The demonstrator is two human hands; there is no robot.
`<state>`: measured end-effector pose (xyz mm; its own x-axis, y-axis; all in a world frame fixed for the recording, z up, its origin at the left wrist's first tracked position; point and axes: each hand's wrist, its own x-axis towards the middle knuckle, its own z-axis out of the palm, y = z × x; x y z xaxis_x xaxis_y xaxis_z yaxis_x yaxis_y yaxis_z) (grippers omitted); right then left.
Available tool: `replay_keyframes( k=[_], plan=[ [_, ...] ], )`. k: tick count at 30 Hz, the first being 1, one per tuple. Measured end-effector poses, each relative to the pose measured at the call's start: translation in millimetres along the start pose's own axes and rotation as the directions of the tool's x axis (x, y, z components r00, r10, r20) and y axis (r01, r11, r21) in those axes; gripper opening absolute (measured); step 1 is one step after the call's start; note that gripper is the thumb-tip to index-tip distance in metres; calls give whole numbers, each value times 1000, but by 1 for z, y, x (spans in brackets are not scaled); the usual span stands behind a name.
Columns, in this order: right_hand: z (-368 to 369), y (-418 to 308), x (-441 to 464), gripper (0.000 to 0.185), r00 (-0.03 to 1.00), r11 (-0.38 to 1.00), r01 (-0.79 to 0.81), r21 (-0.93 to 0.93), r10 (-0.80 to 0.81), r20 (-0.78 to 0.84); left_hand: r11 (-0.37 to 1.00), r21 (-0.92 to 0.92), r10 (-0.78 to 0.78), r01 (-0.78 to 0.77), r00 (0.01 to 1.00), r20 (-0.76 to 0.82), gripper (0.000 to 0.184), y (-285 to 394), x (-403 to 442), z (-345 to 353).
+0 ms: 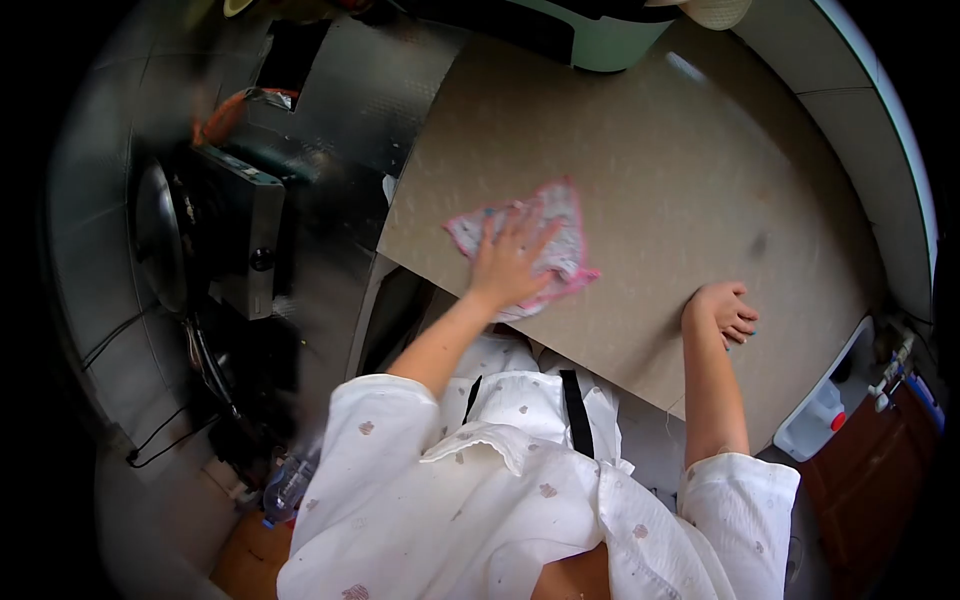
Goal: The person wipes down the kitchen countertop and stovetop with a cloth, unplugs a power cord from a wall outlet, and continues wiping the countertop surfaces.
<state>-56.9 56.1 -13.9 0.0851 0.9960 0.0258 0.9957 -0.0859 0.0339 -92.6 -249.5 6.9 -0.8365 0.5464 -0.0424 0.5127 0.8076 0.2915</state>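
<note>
My left hand (pixel 512 262) lies flat with spread fingers on a cleaning cloth (pixel 567 235), pressing it against the beige countertop (pixel 660 190). The cloth is white with a pink edge and lies partly crumpled near the counter's front left edge. Some motion blur softens the hand and the cloth. Farther right, my right hand (pixel 722 312) rests on the same countertop, its fingers loosely bent and slightly apart. Nothing shows in that hand, though its palm side is hidden.
Left of the counter stand a gas stove (pixel 262 250) and a round metal lid (pixel 160 235). A pale green appliance (pixel 615 45) sits at the back. On the right are a white sink (pixel 795 430) and a jug with a red cap (pixel 836 421). A plastic bottle (pixel 287 487) is low on the left.
</note>
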Motion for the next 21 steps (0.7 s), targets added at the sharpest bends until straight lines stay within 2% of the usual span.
replay_keyframes(
  k=[5,6,8,9,12,13,14,15,17,18,20,21],
  plan=[
    [-2,-1,0,65,999,999,-40,-14,40,10,962,134,-226,240,968,-106,74,-99,33,-23],
    [-2,-1,0,65,999,999,-45,-20,45,14,962,136,-226,238,969,-97,74,-97,39,-18],
    [-2,-1,-2,66,998,998,-54,-24,54,28,905,143,-352,401,893,-280,74,-76,51,-6],
    [-3,-1,-3,66,998,998,-53,-24,53,35,878,178,-379,445,872,-309,76,-54,55,1],
    [-1,-2,-2,66,998,999,-38,-15,38,53,895,115,-398,431,888,-230,76,7,41,5],
    [-1,-3,-2,66,998,1000,-27,-12,28,59,949,57,-298,309,942,-152,75,18,27,5],
    [-1,-4,-2,66,998,1000,-16,-8,16,66,982,-10,-187,187,979,-82,74,21,17,5],
    [-2,-4,-2,67,997,1000,-5,-1,5,75,980,-3,-199,200,976,-88,74,14,9,3],
    [-2,-2,-4,67,996,1000,8,14,-10,90,984,14,-178,178,983,36,76,-13,-14,-7],
    [-2,-2,-3,67,996,1000,14,25,-16,92,983,17,-184,184,983,26,76,-29,-19,-11],
    [1,-3,0,67,996,999,17,40,-20,90,974,83,-203,213,972,-115,74,-66,-15,-16],
    [4,-2,1,67,996,999,14,41,-18,88,958,88,-258,274,953,-159,73,-80,-9,-17]
  ],
)
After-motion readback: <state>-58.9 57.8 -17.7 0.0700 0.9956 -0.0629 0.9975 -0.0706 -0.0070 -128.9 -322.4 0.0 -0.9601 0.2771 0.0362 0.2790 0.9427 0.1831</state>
